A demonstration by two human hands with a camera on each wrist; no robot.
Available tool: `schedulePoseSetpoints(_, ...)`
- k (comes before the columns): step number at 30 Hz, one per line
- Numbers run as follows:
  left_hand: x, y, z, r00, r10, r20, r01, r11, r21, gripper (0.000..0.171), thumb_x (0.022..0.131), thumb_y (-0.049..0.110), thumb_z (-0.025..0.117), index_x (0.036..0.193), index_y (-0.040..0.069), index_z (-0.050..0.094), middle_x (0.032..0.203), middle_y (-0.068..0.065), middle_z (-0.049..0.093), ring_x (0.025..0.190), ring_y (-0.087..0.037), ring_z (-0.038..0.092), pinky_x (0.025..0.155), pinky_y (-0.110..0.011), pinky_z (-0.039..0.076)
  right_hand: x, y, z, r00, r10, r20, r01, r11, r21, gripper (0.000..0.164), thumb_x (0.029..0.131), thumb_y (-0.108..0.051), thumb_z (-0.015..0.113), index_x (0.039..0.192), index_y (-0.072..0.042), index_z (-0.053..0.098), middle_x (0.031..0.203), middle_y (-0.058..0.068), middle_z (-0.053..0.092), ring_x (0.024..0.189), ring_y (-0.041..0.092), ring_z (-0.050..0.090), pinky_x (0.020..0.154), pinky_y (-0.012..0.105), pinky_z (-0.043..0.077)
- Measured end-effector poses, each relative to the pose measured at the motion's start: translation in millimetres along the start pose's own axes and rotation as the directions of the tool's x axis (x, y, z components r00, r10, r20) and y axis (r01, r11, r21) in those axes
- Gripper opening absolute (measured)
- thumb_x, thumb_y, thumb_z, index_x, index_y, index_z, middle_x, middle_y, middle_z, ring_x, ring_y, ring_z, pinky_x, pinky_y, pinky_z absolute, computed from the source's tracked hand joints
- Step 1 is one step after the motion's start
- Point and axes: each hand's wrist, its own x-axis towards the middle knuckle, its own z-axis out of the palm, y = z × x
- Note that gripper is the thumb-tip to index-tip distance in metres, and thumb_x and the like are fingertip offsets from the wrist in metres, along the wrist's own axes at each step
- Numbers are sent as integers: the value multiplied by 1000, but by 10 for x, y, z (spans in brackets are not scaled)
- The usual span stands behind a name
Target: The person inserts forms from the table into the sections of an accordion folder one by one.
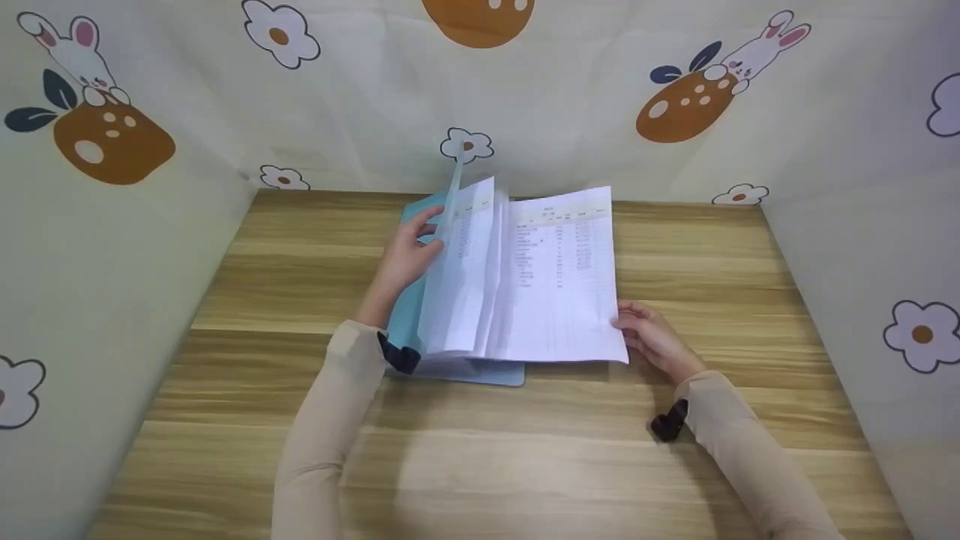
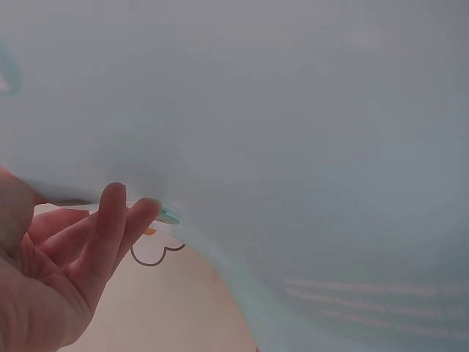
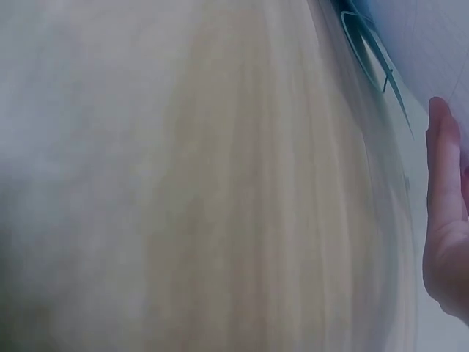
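A light-blue folder (image 1: pixel 501 373) lies on the wooden table against the back, with printed sheets of paper (image 1: pixel 566 315) standing out of it to the right. My left hand (image 1: pixel 409 251) holds the edge of a translucent plastic sleeve (image 1: pixel 456 184), raised upright at the folder's left. Close up in the left wrist view, the pale sleeve (image 2: pixel 308 147) fills most of the picture beside my fingers (image 2: pixel 102 235). My right hand (image 1: pixel 654 337) pinches the right edge of the sheets near the lower corner. The right wrist view hides the thumb behind the paper (image 3: pixel 432 44).
Patterned cloth walls (image 1: pixel 360 120) rise behind and at both sides of the table (image 1: pixel 525 465). The folder reaches close to the back wall. Each wrist carries a small black camera, one by the left sleeve (image 1: pixel 322 405), the other by the right sleeve (image 1: pixel 742 442).
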Motion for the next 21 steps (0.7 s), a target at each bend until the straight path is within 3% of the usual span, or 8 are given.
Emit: schedulePoseSetpoints(21,-7,3,21,1000,-26,11,25,1000,14,47,84,3,48,130,9,42,121,-13,47,101,-25,51,76,-34,46,178,48,343,999,7,34,-7,1000,26,19,81,6,49,97,-4,46,83,4,59,74,15,58,67,30,48)
